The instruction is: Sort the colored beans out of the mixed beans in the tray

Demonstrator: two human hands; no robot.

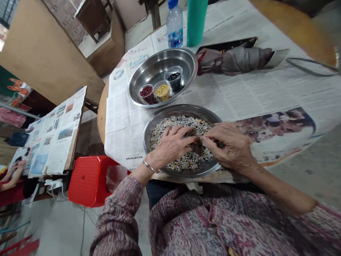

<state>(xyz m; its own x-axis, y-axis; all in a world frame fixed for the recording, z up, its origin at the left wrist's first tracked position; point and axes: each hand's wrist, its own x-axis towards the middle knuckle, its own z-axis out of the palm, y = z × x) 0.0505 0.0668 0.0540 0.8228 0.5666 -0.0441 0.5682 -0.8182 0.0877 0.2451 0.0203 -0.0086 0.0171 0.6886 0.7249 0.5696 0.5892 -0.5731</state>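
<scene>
A steel basin (148,125) at the table's near edge holds a mix of small white, black, yellow and dark red grains (174,166). My left hand (172,143) lies over the mix with its fingers spread. At the basin's right side, my right hand (229,142) has thumb and forefinger pinched together over the grains; whatever is between them is too small to make out. Behind stands a second steel basin (154,70) with three clear cups: one of dark red beans (147,93), one of yellow grains (163,91), one of black beans (174,80).
Newspaper (120,126) covers the round table. Toward the back are a water bottle (174,25), a green cylinder (197,18) and a folded umbrella (238,60). A red stool (87,179) stands left, near another papered table (58,132) where a person's arms (14,176) show.
</scene>
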